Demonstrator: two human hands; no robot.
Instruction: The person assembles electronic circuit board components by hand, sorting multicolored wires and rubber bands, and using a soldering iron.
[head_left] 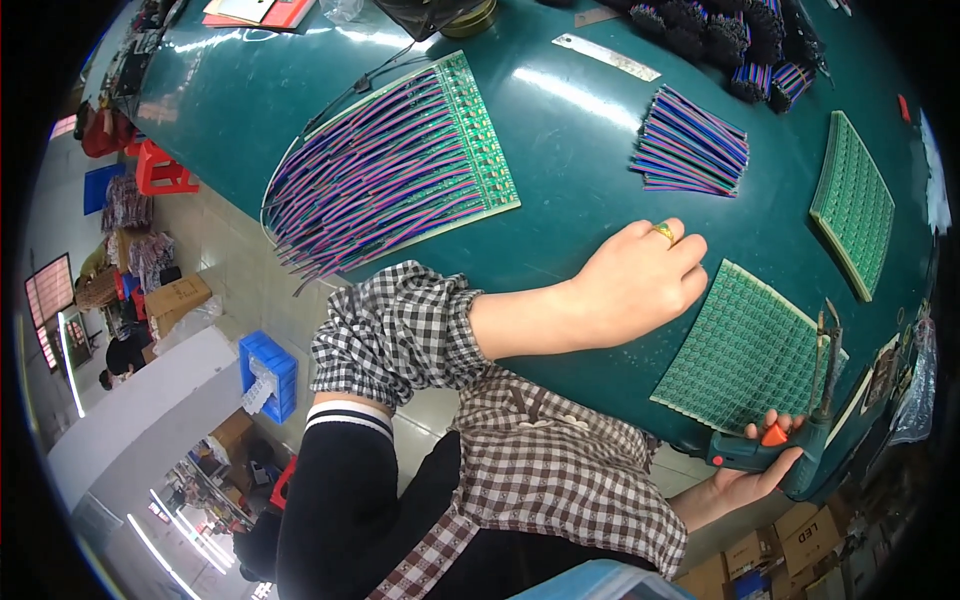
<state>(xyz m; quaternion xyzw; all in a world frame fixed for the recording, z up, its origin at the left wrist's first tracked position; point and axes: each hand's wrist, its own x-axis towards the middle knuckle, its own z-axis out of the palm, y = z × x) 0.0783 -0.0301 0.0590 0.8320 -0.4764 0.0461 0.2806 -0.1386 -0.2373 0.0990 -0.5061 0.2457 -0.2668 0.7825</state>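
Observation:
My left hand [640, 285] hovers over the table with its fingers curled in. Whatever may be inside the fingers is hidden. A gold ring sits on one finger. At the lower right, my right hand [750, 487] grips a teal soldering gun [738, 453] with an orange trigger. Its metal prongs point up over the right edge of a green circuit board panel [740, 345], which lies between my hands. Beyond my left hand is a loose pile of cut multicoloured wires [690, 145]. Farther left lies another green panel [482, 130] with rows of coloured wires [370, 185] attached.
Another stack of green panels [855, 205] lies at the right of the green table [570, 240]. Toward the back are a metal ruler [605, 57] and several dark wire bundles [710, 35]. A blue bin [268, 375] and red stool [163, 168] stand left.

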